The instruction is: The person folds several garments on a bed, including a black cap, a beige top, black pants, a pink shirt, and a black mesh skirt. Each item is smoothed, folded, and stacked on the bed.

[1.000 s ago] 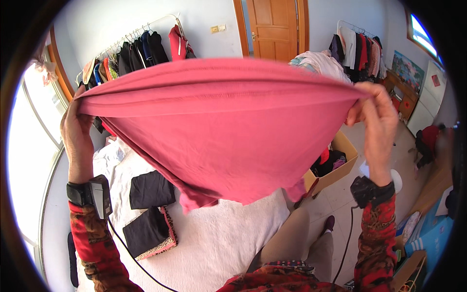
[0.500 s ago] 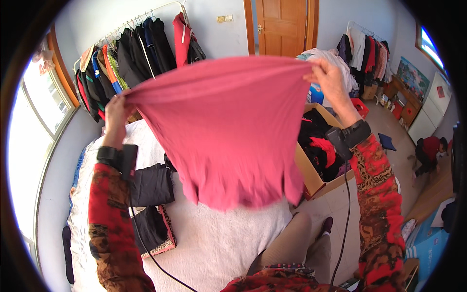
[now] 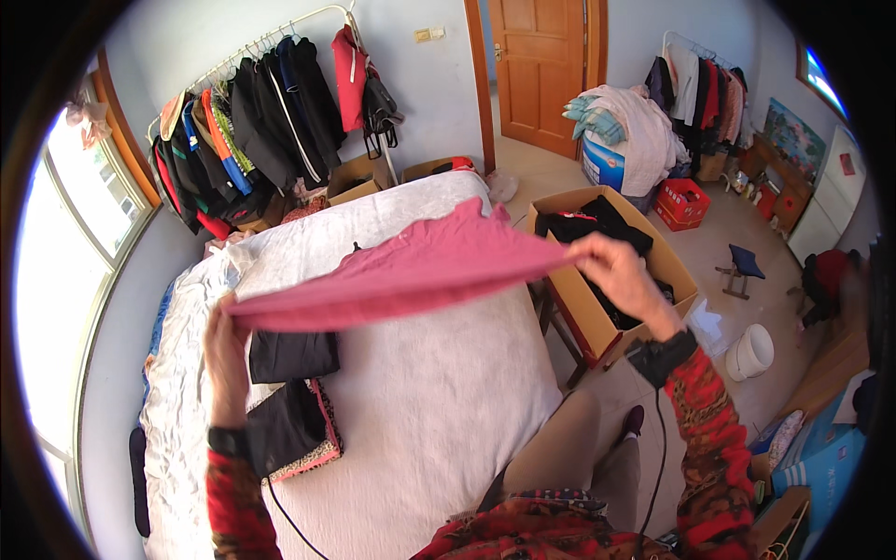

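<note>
A pink garment [image 3: 411,273] is stretched between my two hands above the bed; its exact kind I cannot make out. My left hand [image 3: 224,350] pinches its left end, and my right hand [image 3: 621,280] grips the right end. The near edge is pulled taut, while the rest slopes away toward the far side of the bed. Under its left part lies folded black cloth [image 3: 294,357]. Closer to me is another folded black garment [image 3: 285,427], on a piece with a leopard-print and pink border [image 3: 329,446].
The bed [image 3: 439,420] has a white cover. At its right stands an open cardboard box [image 3: 677,271] of dark clothes on a support. Racks of hanging clothes [image 3: 271,112] line the back wall. On the floor are a white bucket [image 3: 749,353], a stool [image 3: 742,263] and a red box [image 3: 681,203]. Another person [image 3: 826,289] crouches far right.
Both hands have come down, lowering the pink garment from a raised, hanging spread to nearly flat over the bed. Its loose part has swung from near me to the far side.
</note>
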`<state>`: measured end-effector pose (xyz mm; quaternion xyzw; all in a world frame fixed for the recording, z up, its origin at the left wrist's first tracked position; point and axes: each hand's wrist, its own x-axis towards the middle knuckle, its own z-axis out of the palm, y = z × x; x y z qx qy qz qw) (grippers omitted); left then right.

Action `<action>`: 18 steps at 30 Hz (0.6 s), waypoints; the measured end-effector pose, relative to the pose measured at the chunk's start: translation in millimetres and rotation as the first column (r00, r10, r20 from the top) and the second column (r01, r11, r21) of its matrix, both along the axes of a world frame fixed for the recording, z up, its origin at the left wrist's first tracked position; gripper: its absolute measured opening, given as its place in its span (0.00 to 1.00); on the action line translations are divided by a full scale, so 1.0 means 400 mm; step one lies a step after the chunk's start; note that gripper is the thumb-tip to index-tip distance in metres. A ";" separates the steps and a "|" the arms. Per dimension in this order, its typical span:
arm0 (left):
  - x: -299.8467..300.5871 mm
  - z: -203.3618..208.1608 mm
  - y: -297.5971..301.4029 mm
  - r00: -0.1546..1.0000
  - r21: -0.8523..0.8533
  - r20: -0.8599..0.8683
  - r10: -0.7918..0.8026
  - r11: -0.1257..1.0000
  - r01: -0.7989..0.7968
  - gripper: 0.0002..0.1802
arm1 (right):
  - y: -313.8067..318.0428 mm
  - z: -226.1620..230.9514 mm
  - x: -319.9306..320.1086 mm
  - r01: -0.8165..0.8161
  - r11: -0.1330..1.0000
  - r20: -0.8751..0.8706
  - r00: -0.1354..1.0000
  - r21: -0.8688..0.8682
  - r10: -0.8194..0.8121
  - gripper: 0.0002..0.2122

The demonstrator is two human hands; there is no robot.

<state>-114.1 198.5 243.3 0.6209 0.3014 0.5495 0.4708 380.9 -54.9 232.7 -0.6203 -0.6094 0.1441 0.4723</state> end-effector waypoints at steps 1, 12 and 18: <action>-0.021 -0.051 -0.055 1.000 -0.070 -0.021 -0.014 0.997 0.012 0.18 | -0.025 -0.054 -0.008 -0.004 1.000 -0.021 1.000 -0.031 0.003 0.05; -0.224 -0.602 -0.461 0.950 -0.482 -0.296 -0.100 0.874 -0.057 0.11 | -0.276 -0.505 -0.119 -0.171 0.876 -0.129 0.984 -0.450 0.126 0.06; -0.268 -0.736 -0.515 0.901 -0.549 -0.399 -0.171 0.832 -0.085 0.13 | -0.317 -0.547 -0.146 -0.137 0.849 -0.048 0.990 -0.510 0.131 0.05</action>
